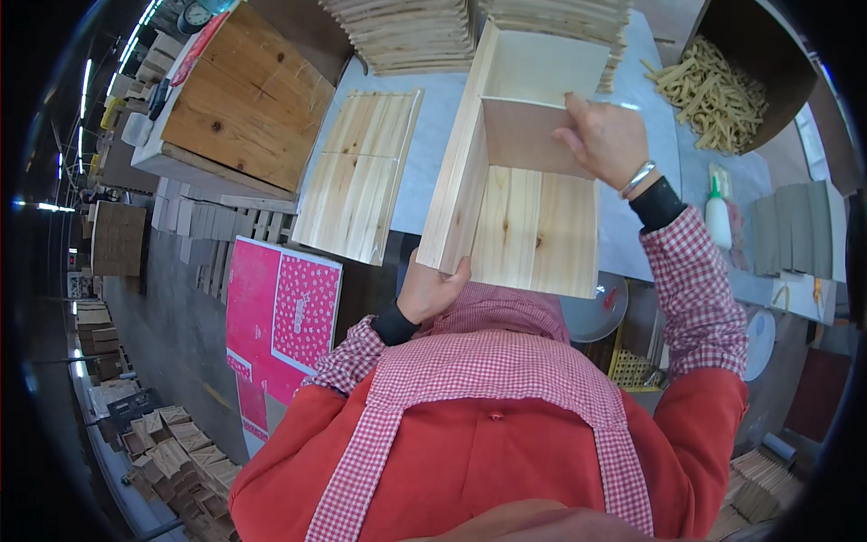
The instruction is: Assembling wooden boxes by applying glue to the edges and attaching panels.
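A pale wooden box (540, 226) lies in front of me, its tall left side wall reaching toward me. Across its inside stands a thin divider panel (528, 135), with a whitish compartment beyond it. My left hand (433, 287) grips the near end of the left wall, thumb on the inner side and fingers beneath. At the right end of the divider's top edge, my right hand (610, 135) is closed with thumb and finger around the panel. To the left, a flat slatted wooden panel (357, 172) rests on the white tabletop (420, 194).
Stacks of thin wooden boards (406, 36) stand at the back. A box of small wooden strips (713, 95) is at the far right, near a white glue bottle (717, 217) and grey panels (795, 230). A large wooden crate (248, 99) stands left; a pink cardboard sheet (280, 325) is below.
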`<act>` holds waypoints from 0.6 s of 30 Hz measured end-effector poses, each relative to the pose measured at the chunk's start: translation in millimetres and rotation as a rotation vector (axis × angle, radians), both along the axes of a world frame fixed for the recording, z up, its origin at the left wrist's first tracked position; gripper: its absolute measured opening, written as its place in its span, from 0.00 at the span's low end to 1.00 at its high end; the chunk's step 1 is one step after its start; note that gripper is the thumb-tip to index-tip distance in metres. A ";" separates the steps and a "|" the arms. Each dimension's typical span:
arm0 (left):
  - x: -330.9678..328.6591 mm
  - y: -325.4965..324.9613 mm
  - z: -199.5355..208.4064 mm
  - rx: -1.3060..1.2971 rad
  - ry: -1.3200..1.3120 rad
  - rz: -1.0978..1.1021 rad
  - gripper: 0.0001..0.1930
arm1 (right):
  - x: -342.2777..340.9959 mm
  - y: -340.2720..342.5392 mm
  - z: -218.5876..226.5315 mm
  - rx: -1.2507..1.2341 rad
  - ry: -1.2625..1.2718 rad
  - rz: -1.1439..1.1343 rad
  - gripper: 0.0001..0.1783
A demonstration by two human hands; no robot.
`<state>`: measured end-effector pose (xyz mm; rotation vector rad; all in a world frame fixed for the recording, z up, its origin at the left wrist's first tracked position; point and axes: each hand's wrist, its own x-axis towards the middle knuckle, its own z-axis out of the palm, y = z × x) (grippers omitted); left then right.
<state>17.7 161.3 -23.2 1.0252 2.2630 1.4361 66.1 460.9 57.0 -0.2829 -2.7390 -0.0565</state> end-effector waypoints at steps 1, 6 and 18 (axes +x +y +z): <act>-1.4 1.6 0.6 0.027 0.010 0.003 0.17 | -0.8 1.9 1.4 0.014 0.016 0.000 0.16; -8.2 -4.6 -3.5 -0.103 -0.049 -0.029 0.18 | -8.5 8.3 -4.1 -0.002 -0.024 0.012 0.17; -236.8 53.7 195.2 0.748 -0.711 -0.356 0.26 | 61.2 -0.2 42.1 -0.217 0.503 0.161 0.23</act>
